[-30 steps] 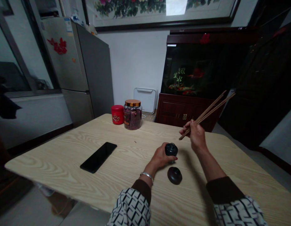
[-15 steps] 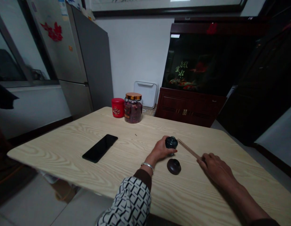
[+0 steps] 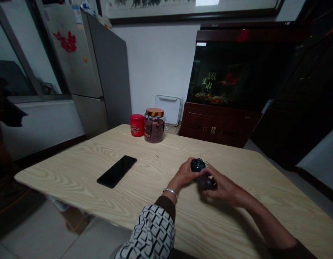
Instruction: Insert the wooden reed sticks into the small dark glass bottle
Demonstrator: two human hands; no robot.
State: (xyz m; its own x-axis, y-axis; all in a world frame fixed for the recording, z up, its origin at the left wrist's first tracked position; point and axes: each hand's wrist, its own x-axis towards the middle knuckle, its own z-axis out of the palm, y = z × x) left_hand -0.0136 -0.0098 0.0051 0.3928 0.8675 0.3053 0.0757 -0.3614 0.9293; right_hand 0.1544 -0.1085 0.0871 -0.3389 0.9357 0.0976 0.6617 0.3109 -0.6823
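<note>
Pottery occupied both hands at the near right part of a pale wood-grain table (image 3: 74, 176). The left hand (image 3: 185, 175) clenched a small dark teal pot (image 3: 198, 165), its fingers wrapped around the lower body and its rounded top showing above them. Just beside it, the right hand (image 3: 222, 189) grasped a dark domed lid (image 3: 206, 183) from the side, its fingers curled over so that much of the lid was hidden. Whether the lid touched the tabletop could not be told, and the two hands nearly met around the pieces. Thin wooden sticks (image 3: 211, 165) showed just behind the pot and the right hand, lying low near the tabletop. A silver bangle (image 3: 170, 192) circled the left wrist, above a black-and-white patterned sleeve (image 3: 150, 230). To the left, a black smartphone (image 3: 116, 171) lay face up and well apart from the hands. Near the far edge stood a red tin (image 3: 136, 125) and, touching or just beside it, a glass jar (image 3: 154, 126) with a copper-coloured lid, filled with dried dark red flowers. Beyond the table were a steel refrigerator (image 3: 103, 72), a white box (image 3: 168, 109), and an aquarium (image 3: 236, 72) on a dark wooden cabinet (image 3: 217, 126).
</note>
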